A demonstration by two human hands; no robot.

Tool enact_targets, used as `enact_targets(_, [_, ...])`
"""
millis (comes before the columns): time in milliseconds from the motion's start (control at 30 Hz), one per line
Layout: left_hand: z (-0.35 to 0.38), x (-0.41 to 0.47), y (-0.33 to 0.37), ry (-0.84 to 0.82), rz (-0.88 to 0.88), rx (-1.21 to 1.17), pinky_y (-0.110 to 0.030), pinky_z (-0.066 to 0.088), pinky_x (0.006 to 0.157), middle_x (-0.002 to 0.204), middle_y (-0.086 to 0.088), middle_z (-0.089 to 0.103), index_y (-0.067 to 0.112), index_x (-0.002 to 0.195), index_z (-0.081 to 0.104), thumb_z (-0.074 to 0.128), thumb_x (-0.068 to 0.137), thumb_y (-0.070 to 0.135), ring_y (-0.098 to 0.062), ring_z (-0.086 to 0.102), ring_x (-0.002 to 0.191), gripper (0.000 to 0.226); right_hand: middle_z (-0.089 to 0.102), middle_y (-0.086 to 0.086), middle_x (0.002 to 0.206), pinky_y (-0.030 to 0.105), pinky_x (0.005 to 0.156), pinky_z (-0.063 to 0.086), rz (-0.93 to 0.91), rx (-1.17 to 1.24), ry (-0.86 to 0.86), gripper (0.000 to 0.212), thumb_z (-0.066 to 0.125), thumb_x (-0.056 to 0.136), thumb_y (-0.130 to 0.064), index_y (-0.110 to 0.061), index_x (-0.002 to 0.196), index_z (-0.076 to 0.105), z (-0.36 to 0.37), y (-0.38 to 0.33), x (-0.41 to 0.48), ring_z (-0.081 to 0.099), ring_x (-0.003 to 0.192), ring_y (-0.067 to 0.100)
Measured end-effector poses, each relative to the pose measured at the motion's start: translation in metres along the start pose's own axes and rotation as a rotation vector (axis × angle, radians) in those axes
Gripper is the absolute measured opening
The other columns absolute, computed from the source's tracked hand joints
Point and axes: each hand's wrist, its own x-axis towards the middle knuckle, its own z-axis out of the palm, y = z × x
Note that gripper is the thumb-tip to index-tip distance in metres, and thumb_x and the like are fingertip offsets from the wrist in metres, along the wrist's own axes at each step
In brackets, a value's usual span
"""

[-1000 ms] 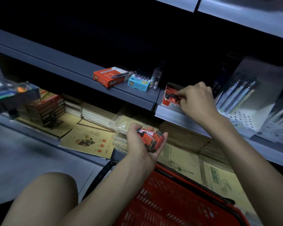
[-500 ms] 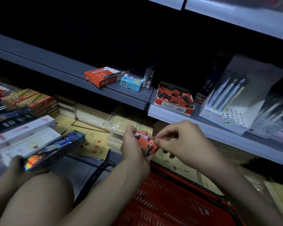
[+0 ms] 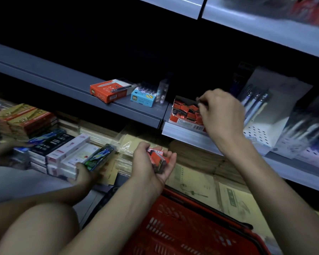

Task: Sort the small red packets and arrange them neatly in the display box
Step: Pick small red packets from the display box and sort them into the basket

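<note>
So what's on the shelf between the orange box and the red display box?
A light-blue box and a clear plastic pack, shown in the head view.

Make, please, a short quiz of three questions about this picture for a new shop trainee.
1. True or false: the left hand holds small red packets.
2. Choose one. Where does the red cardboard display box stand?
A. on the grey metal shelf
B. inside the red plastic basket
C. on the floor
3. Short answer: between the orange cardboard box and the display box stands a small box. What colour is it?

Key: 1 true; 2 A; 3 light blue.
</note>
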Motion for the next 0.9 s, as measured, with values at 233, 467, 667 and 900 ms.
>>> enact_targets(233, [0.004,-0.006,0.001,-0.046,-0.016,0.015,-0.027,0.056,0.043,0.061,-0.013,0.063,0.0,0.083,0.057,0.072,0.096,0.042,-0.021,0.063,0.056,0.045,0.072,0.002,0.108,0.034,0.081,0.048,-0.072,-0.005,-0.216,0.037,0.058,0.089,0.001,-0.02,0.111,0.08,0.018,0.015,-0.012,0.058,0.1,0.029])
enact_targets(467, [0.001,-0.004,-0.005,-0.142,0.024,0.331,-0.018,0.047,0.039,0.068,-0.004,0.065,0.013,0.085,0.063,0.065,0.093,0.063,-0.013,0.059,0.053,0.051,0.075,-0.015,0.087,0.02,0.073,0.048,0.203,0.742,-0.523,0.013,0.07,0.094,-0.033,-0.031,0.102,0.08,-0.028,-0.027,-0.053,0.065,0.076,-0.003])
enact_targets(667, [0.0,-0.006,-0.014,-0.124,0.077,0.579,-0.018,0.039,0.038,0.063,-0.006,0.06,0.013,0.089,0.068,0.058,0.097,0.063,-0.017,0.055,0.051,0.052,0.077,0.018,0.092,0.033,0.077,0.047,0.298,1.047,-0.892,0.013,0.075,0.092,-0.023,-0.018,0.101,0.082,-0.024,-0.029,-0.059,0.065,0.076,0.016])
enact_targets(900, [0.006,-0.006,-0.014,-0.141,-0.003,0.588,-0.014,0.033,0.035,0.062,-0.006,0.06,0.008,0.092,0.078,0.047,0.102,0.063,-0.012,0.052,0.045,0.064,0.072,0.008,0.077,0.011,0.055,0.045,0.336,1.082,-0.85,0.024,0.088,0.075,-0.015,-0.005,0.093,0.074,-0.031,-0.015,-0.048,0.066,0.059,0.008])
